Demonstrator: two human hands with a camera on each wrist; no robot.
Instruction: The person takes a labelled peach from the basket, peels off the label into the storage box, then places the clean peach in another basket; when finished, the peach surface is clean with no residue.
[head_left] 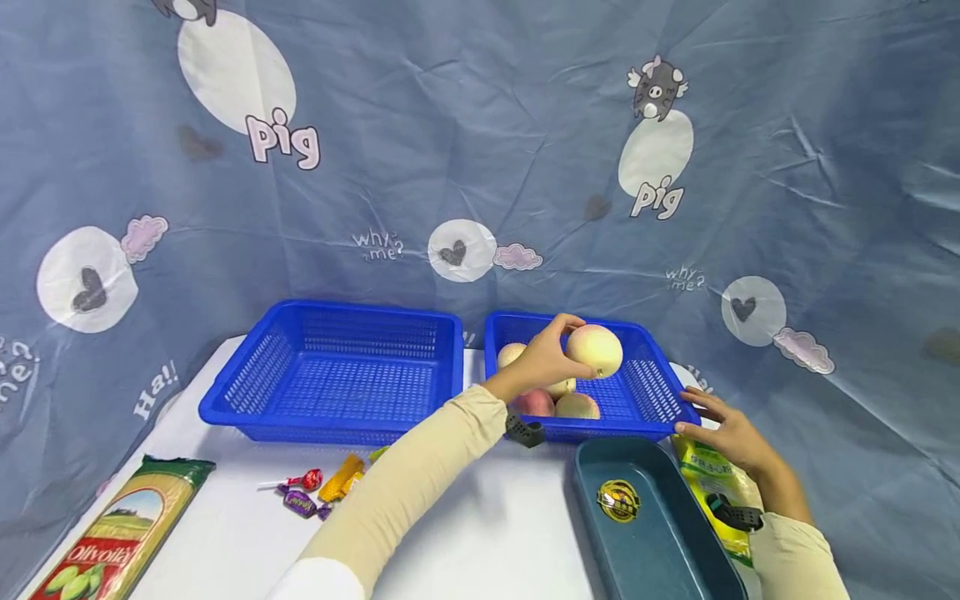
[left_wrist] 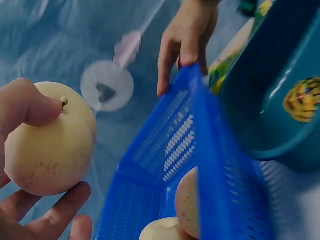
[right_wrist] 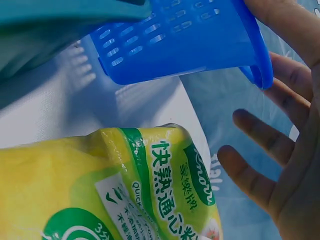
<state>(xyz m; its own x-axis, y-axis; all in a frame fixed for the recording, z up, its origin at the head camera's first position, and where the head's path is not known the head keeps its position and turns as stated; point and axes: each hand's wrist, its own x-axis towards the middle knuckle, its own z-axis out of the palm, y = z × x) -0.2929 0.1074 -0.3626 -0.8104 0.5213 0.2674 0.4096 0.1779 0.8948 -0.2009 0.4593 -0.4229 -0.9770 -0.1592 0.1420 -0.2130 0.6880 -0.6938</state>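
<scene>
My left hand [head_left: 546, 357] grips a pale yellow peach [head_left: 595, 351] above the right blue basket [head_left: 630, 427]. In the left wrist view, the thumb presses near the stem of the peach [left_wrist: 55, 145] and the fingers lie under it. Several more peaches [head_left: 577, 407] sit at the left side of that basket, partly hidden by the left hand and forearm. My right hand [head_left: 723, 429] holds the basket's right front corner, its thumb and first fingers around the blue rim [right_wrist: 260, 55]. The other fingers [right_wrist: 265, 135] extend away from the rim.
A second blue basket [head_left: 345, 429] stands left. A teal tray [head_left: 660, 558] sits before the right basket, beside a yellow Knorr bag [head_left: 705, 467]. Wrapped candies [head_left: 300, 502], a red lollipop [head_left: 312, 479] and a pasta pack [head_left: 123, 529] lie on the white table [head_left: 495, 533].
</scene>
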